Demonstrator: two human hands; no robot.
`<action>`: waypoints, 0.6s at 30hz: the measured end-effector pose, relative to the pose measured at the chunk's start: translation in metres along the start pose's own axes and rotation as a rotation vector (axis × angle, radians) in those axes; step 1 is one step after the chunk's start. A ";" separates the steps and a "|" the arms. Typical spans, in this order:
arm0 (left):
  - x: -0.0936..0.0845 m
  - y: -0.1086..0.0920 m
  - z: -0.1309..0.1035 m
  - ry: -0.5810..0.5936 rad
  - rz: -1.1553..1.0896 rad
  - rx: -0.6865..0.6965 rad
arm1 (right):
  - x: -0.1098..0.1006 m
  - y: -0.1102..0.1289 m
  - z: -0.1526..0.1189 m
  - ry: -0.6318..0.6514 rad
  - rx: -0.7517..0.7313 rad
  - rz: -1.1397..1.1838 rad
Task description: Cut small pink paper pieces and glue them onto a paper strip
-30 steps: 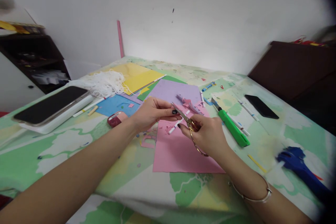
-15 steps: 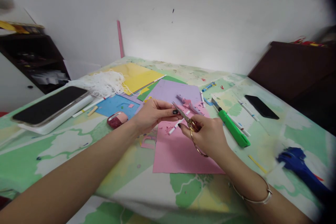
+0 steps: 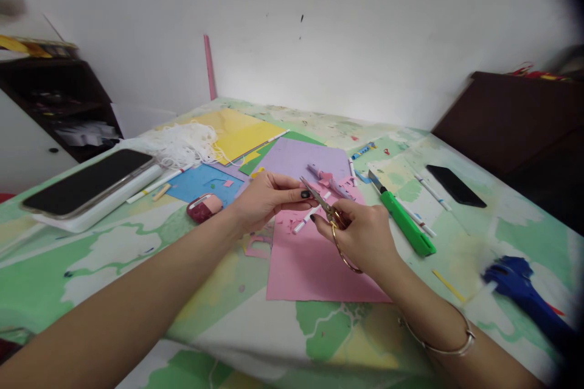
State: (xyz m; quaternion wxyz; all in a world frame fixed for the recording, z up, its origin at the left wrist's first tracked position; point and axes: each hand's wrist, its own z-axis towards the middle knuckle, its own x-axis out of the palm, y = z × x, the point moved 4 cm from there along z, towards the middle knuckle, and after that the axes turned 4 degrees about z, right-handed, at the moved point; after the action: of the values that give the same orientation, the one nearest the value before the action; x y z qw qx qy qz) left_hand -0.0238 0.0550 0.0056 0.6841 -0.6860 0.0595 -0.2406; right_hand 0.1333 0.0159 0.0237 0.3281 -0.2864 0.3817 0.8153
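My right hand point(image 3: 365, 228) grips gold-handled scissors point(image 3: 329, 208), their blades pointing up and left toward the fingertips of my left hand. The thumb and fingers of my left hand point(image 3: 269, 199) are pinched together beside the blade tips; whatever they hold is too small to make out. Beneath both hands lies a pink sheet point(image 3: 314, 267), with pink scraps point(image 3: 287, 223) and a white marker point(image 3: 303, 223) on it. Behind it is a purple sheet point(image 3: 305, 155). A pink cut-out piece point(image 3: 258, 247) rests near my left wrist.
To the right are a green box cutter point(image 3: 408, 225) with its blade out, a black phone point(image 3: 456, 185) and a blue tool point(image 3: 524, 292). On the left stand a phone on a white box point(image 3: 91, 185), white yarn point(image 3: 182, 144), a blue sheet point(image 3: 191, 183) and a maroon case point(image 3: 203, 208).
Almost nothing differs. Both hands and the scissors keep their places above the pink sheet, and the view has shifted very slightly.
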 end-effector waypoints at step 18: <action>-0.004 -0.002 0.001 0.034 0.083 0.029 | 0.001 0.000 0.000 -0.025 -0.026 -0.002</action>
State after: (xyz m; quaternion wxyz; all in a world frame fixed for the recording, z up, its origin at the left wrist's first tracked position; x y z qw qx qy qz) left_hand -0.0277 0.0576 0.0063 0.7024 -0.6687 0.0958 -0.2243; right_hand 0.1331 0.0163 0.0228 0.3298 -0.2807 0.3667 0.8234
